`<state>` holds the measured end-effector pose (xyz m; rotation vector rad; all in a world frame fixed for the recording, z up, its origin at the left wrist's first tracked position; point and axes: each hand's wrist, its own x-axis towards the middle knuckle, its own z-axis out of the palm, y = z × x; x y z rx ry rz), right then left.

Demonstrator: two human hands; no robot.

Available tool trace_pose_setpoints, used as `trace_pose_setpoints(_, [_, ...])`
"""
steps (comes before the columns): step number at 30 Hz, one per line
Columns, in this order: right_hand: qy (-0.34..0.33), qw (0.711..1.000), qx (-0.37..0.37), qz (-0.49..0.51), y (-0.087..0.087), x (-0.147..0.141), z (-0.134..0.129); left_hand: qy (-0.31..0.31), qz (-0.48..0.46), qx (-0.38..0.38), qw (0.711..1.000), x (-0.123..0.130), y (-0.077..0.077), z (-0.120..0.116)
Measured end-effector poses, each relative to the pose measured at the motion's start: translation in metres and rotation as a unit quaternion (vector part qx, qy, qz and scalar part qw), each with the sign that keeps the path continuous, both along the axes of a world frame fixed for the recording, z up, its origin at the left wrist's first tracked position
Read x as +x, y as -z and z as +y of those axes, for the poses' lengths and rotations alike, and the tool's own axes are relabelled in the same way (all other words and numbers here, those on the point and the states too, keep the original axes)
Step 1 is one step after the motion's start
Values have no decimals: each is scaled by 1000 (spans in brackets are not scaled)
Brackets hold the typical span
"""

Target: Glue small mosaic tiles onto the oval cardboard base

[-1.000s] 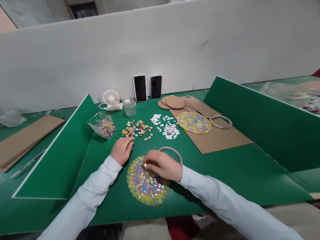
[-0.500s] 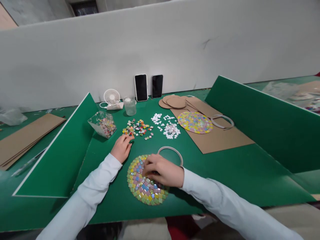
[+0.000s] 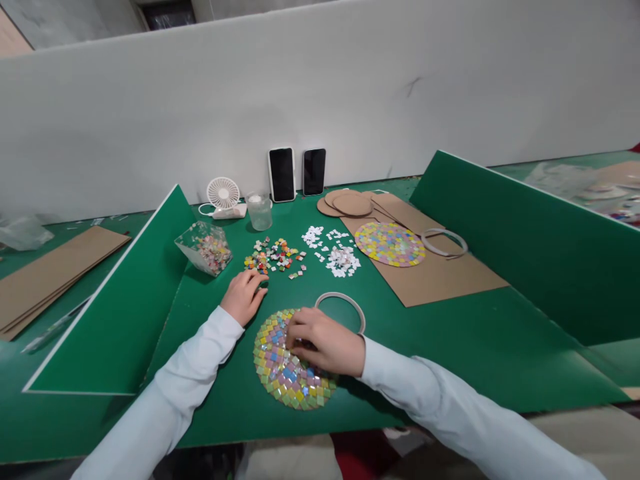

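Note:
A round mosaic disc point(image 3: 280, 373) of small shiny tiles in yellow, green, pink and blue lies flat near the front of the table. Over its upper right part is my right hand point(image 3: 323, 340), fingertips pinched down at the tiles; whatever they hold is hidden. My left hand point(image 3: 243, 295) rests at the near edge of a loose heap of coloured tiles point(image 3: 280, 255), thumb and forefinger apart, with nothing visible between them. Just behind my right hand lies a pale ring-shaped roll of tape point(image 3: 345, 297), partly covered by it.
White paper bits point(image 3: 343, 260) lie mid-table, beside a second mosaic disc point(image 3: 390, 244) on cardboard point(image 3: 430, 287) with another ring point(image 3: 445, 243). A bag of tiles point(image 3: 206, 250), cup point(image 3: 259, 212), fan point(image 3: 223, 193) and two phones point(image 3: 283, 175) stand behind. Green panels point(image 3: 125, 300) flank both sides.
My left thumb and forefinger have parted slightly. My right hand has barely shifted over the disc. Everything else stays in place.

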<state>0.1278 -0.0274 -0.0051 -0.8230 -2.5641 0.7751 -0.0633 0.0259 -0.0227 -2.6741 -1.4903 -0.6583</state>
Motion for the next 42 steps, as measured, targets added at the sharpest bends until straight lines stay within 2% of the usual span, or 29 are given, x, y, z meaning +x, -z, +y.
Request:
trace_pose_setpoints(10, [40,996,-65,35,1,-3,0,0,5,-1,1000,0,-1,-1])
trace_pose_setpoints(31, [81,995,-50,22,0,-7,-5,-10,11,-6,1000,1,-1,-2])
trace_pose_setpoints(42, [118,992,-29,29,0,-9,-12,-60,58,1,997,-1,-5,0])
